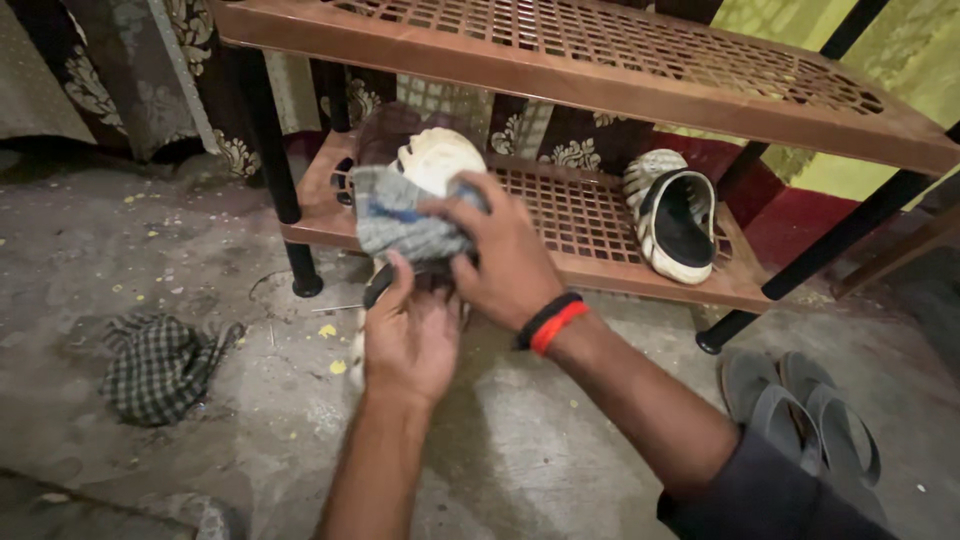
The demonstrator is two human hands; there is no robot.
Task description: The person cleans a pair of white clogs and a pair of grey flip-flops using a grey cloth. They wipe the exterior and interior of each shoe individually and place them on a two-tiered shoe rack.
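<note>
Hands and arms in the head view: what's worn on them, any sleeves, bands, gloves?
Both hands are bare, no gloves. The right hand has two bands at the wrist, one black and one red-orange. The left hand shows no band or ring. Both forearms are uncovered; a dark sleeve edge shows at the right upper arm.

Home entryway, brown plastic shoe rack [620,85], clog [672,215], flip-flops [800,410], patterned curtain [140,70], concrete floor [540,440]

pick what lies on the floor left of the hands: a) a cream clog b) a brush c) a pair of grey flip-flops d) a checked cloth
d: the crumpled checked cloth lies on the concrete floor, left of the left hand.
</note>
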